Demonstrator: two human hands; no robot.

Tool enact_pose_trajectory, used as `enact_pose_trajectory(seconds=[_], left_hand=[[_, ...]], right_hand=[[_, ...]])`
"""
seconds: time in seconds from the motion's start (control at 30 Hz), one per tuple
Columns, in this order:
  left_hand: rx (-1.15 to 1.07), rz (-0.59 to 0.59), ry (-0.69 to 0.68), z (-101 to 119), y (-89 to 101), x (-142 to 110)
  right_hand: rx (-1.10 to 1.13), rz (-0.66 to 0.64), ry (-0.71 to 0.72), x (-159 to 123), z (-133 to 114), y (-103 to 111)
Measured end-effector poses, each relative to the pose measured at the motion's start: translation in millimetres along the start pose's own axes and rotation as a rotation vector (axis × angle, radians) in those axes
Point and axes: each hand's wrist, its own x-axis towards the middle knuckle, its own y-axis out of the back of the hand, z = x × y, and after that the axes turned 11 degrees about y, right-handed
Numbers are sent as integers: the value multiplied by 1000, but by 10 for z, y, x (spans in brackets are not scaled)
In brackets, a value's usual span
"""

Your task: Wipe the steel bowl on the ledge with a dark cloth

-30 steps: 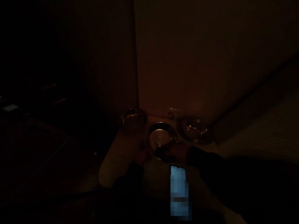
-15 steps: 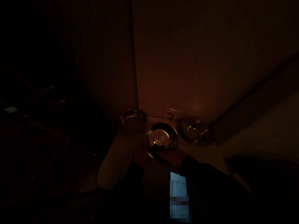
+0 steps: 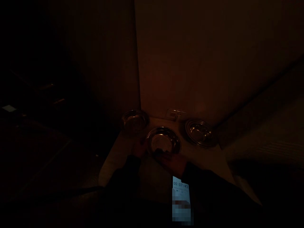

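Observation:
The scene is very dim. A round, shiny metal bowl (image 3: pixel 161 143) is in the middle of the small table, between my two hands. My left hand (image 3: pixel 139 148) is at its left rim, fingers closed around the edge as far as the dark lets me see. Over the bowl's near edge reaches my right hand (image 3: pixel 174 162), closed on a small dark thing (image 3: pixel 159 152) whose kind I cannot make out. The fingertips of both hands are lost in shadow.
Another metal bowl (image 3: pixel 135 120) stands at the table's back left. Stacked metal plates or bowls (image 3: pixel 199 131) are at the back right. A lit phone (image 3: pixel 180 185) showing a timer lies near me. A wall socket (image 3: pixel 176 114) is behind the pale wooden table (image 3: pixel 114 167).
The middle bowl has tilted slightly, and its inside looks darker. My left hand has shifted a little left and away from me. My right hand stays by the near rim. The light is dimmer.

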Motion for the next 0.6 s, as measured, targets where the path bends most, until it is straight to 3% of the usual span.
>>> enact_pose_trajectory(seconds=[0.1, 0.2, 0.27, 0.43, 0.6], left_hand=[[-137, -82, -29, -109, -84, -154], [-185, 39, 28, -207, -123, -225], [-130, 106, 19, -224, -107, -209], [-4, 96, -30, -137, -69, -156], [68, 119, -75, -120, -89, -186]], right_hand=[[-13, 52, -34, 138, -45, -79], [23, 30, -51, 133, -37, -78], [44, -11, -24, 24, 35, -22], [37, -122, 34, -229, 252, 154], [161, -45, 14, -148, 130, 124]])
